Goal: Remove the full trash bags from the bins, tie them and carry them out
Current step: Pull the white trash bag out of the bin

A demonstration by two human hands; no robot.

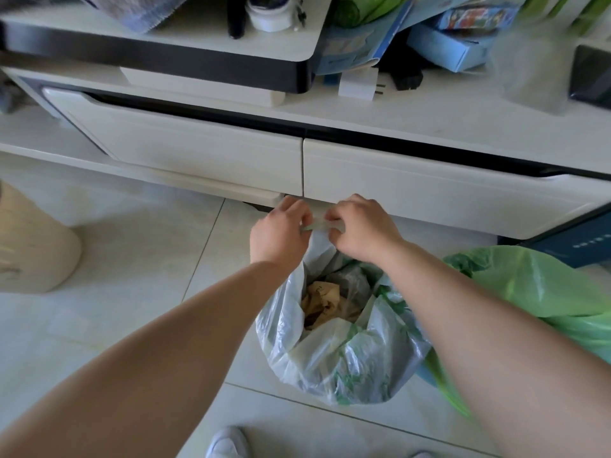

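- The translucent trash bag (344,358) stands on the tiled floor (115,259), near the middle of the scene. Its body lies below and nearer than both hands, and its mouth gapes open.
- Crumpled brown paper (322,302) shows inside the open mouth.
- The left hand (279,233) is curled and pinches a twisted strip of the bag's top edge at the far side of the bag.
- The right hand (360,229) is curled too and pinches the same strip. It sits just beside the left hand, with the strip stretched between them.
- Both forearms reach from the near edge out over the bag.
- A green bag (535,292) lies on the floor to the right, touching the trash bag's right side.
- A beige round container (29,239) stands well apart on the left.
- A white shoe (228,442) shows at the near edge.
- Just beyond the hands runs a low white cabinet with two drawer fronts (198,150).
- Its worktop (429,117) carries blue boxes (456,38) at the far right.
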